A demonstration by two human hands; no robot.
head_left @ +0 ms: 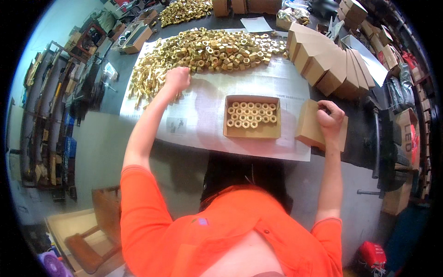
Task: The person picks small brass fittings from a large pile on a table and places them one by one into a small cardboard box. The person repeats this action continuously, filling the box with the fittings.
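My left hand (178, 79) is closed at the near edge of a large pile of brass hex nuts (217, 51); what its fingers hold, if anything, is hidden. Just left of it lie thin brass pieces (146, 85), too small to name surely. An open cardboard box (251, 132) stands on the newspaper sheet (203, 124) in front of me, with brass nuts (251, 112) in rows inside. To its right, my right hand (331, 116) is curled into a fist over a closed-looking brown box (308, 122). Whether that fist holds anything, I cannot make out.
A fanned row of brown cardboard boxes (330, 62) lies at the right of the dark table. Another brass pile (187, 11) sits farther back, beside a white paper (256, 24). Shelves (46, 115) line the left, and a wooden chair (104, 226) stands at lower left.
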